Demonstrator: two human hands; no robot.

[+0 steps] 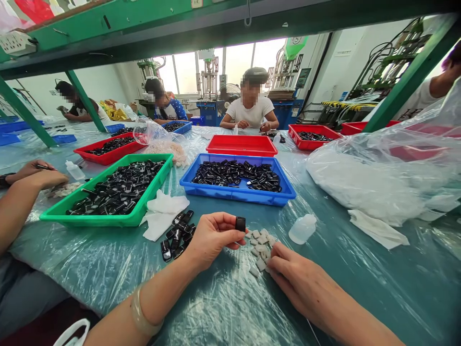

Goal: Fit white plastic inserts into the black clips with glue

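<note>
My left hand (213, 236) pinches a small glossy black plastic part (240, 224) between thumb and fingers, raised just above the table. Beside it lies a pile of small whitish square pieces (260, 247). My right hand (293, 269) is at the right edge of that pile, fingertips drawn together and touching it; whether a piece is between them is hidden. Left of my left wrist sits a loose heap of similar black parts (176, 238). A translucent squeeze bottle (303, 229) lies on its side beyond my right hand.
Ahead are a blue tray (237, 193) and a green tray (97, 220) of black parts, with a white cloth (163, 211) between them. A clear plastic bag (363, 178) bulges at right. A co-worker's hands (39, 175) are at left. A green shelf beam (151, 33) crosses overhead.
</note>
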